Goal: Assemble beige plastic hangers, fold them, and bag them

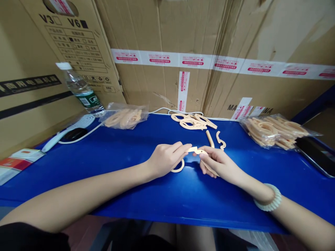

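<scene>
My left hand (167,157) is closed, its fingertips pinching the flat end of a small beige hanger piece (193,149). My right hand (218,162) grips a curved, notched beige hanger part (201,152) between thumb and fingers, with a small dark hole showing in it. The two parts meet or overlap between my hands; I cannot tell if they are joined. Below my left fingers a beige ring (179,166) shows; whether it belongs to the held piece is hidden. Just beyond lie a short straight arm (209,138) and an S-shaped hook (221,141).
Several folded beige hangers (192,121) lie at the back of the blue table (131,204). Bagged hanger parts sit left (125,116) and right (274,130). A water bottle (82,90), hairbrush (70,130), black mouse (75,134) and phone (316,155) line the sides; cardboard (162,83) walls the back.
</scene>
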{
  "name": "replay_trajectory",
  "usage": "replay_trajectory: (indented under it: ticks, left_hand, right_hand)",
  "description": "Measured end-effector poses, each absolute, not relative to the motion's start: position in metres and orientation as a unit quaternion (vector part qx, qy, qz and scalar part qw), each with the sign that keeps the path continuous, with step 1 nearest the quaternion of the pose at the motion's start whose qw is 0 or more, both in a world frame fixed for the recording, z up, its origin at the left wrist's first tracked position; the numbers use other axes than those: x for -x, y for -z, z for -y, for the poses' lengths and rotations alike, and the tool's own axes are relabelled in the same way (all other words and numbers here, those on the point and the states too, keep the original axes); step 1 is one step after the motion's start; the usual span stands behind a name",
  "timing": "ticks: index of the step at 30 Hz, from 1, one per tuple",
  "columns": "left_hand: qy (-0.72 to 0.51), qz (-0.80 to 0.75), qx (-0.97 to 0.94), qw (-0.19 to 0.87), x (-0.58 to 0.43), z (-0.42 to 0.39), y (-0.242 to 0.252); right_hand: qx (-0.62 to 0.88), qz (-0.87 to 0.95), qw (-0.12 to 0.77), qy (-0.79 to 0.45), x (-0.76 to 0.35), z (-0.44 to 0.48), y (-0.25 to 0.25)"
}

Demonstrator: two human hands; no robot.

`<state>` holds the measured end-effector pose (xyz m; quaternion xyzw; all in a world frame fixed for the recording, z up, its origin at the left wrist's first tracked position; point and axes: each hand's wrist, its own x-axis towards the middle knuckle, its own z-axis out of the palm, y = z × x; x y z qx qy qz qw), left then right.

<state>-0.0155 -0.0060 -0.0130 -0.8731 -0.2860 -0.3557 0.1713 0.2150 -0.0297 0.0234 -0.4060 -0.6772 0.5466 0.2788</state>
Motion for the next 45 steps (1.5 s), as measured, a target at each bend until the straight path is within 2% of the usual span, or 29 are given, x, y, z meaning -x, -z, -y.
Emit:
replay_trajectory:
  ticks: [4, 8, 12, 19, 22, 28, 33, 36, 38, 41, 43, 45]
  left_hand:
    - [0.298, 0.295, 0.889, 0.184, 0.014, 0.007, 0.01]
    - [0.239, 0.323, 0.903, 0.151, 0.011, 0.009, 0.004]
    - [0.24, 0.33, 0.906, 0.112, 0.009, 0.011, 0.0]
    - [0.252, 0.32, 0.903, 0.136, 0.008, 0.014, 0.0]
    - [0.257, 0.33, 0.901, 0.11, 0.007, 0.015, 0.002]
    - [0.263, 0.379, 0.885, -0.064, 0.004, 0.018, 0.0]
    - [0.359, 0.403, 0.809, -0.234, 0.004, 0.015, -0.008]
    - [0.387, 0.439, 0.717, -0.378, 0.005, 0.007, -0.009]
    - [0.388, 0.458, 0.647, -0.469, 0.007, 0.0, -0.008]
    - [0.391, 0.472, 0.568, -0.55, 0.01, -0.006, -0.009]
    - [0.394, 0.475, 0.537, -0.576, 0.013, -0.007, -0.012]
    - [0.397, 0.468, 0.519, -0.595, 0.017, -0.005, -0.014]
  right_hand:
    - [0.412, 0.64, 0.26, -0.594, -0.21, 0.032, -0.021]
    - [0.429, 0.637, 0.267, -0.582, -0.206, 0.034, -0.02]
    - [0.439, 0.672, 0.273, -0.529, -0.206, 0.036, -0.022]
    - [0.445, 0.718, 0.297, -0.446, -0.204, 0.037, -0.022]
    - [0.438, 0.729, 0.303, -0.43, -0.204, 0.039, -0.024]
    - [0.379, 0.806, 0.3, -0.341, -0.205, 0.039, -0.022]
    - [0.402, 0.74, 0.303, -0.446, -0.209, 0.034, -0.026]
    - [0.411, 0.706, 0.291, -0.498, -0.219, 0.025, -0.035]
    - [0.415, 0.694, 0.313, -0.499, -0.229, 0.017, -0.042]
    - [0.433, 0.703, 0.39, -0.407, -0.248, 0.005, -0.056]
    - [0.446, 0.726, 0.431, -0.296, -0.261, -0.002, -0.064]
    - [0.444, 0.765, 0.433, -0.173, -0.272, -0.008, -0.069]
